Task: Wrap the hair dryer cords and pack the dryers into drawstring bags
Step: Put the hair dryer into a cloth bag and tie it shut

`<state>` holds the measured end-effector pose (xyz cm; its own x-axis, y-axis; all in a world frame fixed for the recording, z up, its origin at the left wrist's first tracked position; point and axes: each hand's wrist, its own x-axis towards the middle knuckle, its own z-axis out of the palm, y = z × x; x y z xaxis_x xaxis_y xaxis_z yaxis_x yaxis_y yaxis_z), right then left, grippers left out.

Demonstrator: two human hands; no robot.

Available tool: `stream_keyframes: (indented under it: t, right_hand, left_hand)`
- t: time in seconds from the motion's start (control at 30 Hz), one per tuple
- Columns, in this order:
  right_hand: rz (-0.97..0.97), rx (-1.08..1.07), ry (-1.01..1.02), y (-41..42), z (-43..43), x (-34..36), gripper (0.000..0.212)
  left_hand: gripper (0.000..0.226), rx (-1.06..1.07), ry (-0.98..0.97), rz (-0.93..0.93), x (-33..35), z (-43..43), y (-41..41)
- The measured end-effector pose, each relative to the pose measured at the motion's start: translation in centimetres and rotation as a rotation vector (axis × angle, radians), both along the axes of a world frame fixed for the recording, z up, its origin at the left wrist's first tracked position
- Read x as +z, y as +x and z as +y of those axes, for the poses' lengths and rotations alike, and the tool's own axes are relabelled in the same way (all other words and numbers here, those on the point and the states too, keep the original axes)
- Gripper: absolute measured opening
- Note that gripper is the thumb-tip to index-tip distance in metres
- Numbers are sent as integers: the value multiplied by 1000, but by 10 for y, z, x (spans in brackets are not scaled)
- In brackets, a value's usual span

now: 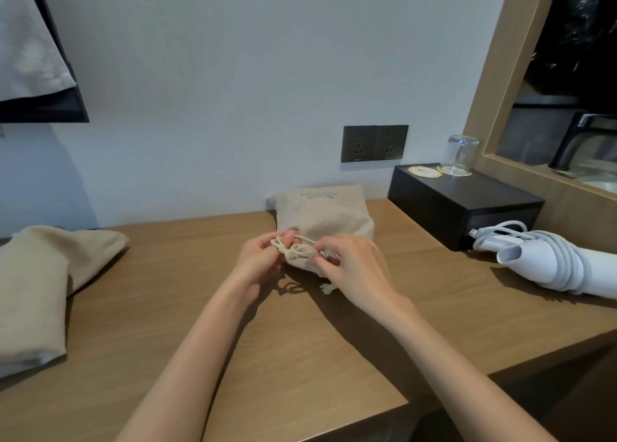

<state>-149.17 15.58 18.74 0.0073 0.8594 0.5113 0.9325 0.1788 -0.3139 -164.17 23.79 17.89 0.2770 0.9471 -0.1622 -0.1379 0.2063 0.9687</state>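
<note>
A filled beige drawstring bag [322, 214] lies on the wooden desk [200, 308] against the wall, its gathered mouth toward me. My left hand [258, 258] pinches the cream drawstring [293, 246] at the bag's mouth. My right hand [347, 266] pinches the cord on the other side of the mouth. A knotted cord end [328, 288] hangs below. A white hair dryer [551, 263] with its grey cord wound round the body lies at the right. An empty beige bag [43, 274] lies flat at the left.
A black box [467, 204] stands at the back right, carrying an upturned glass [460, 154] and a round coaster [424, 171]. Dark wall sockets [374, 142] sit above the desk. A wood-framed opening at the right shows a tap [577, 141]. The desk's front edge runs below my forearms.
</note>
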Motion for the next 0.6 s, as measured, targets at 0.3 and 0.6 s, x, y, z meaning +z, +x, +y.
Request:
stream_keyframes:
  t: [0.3, 0.6]
  right_hand:
    - [735, 14, -288, 28, -12, 26, 14]
    - [891, -12, -422, 44, -17, 24, 13]
  left_hand:
    - [23, -310, 195, 108, 14, -6, -6]
    - [16, -669, 492, 437, 16, -32, 9]
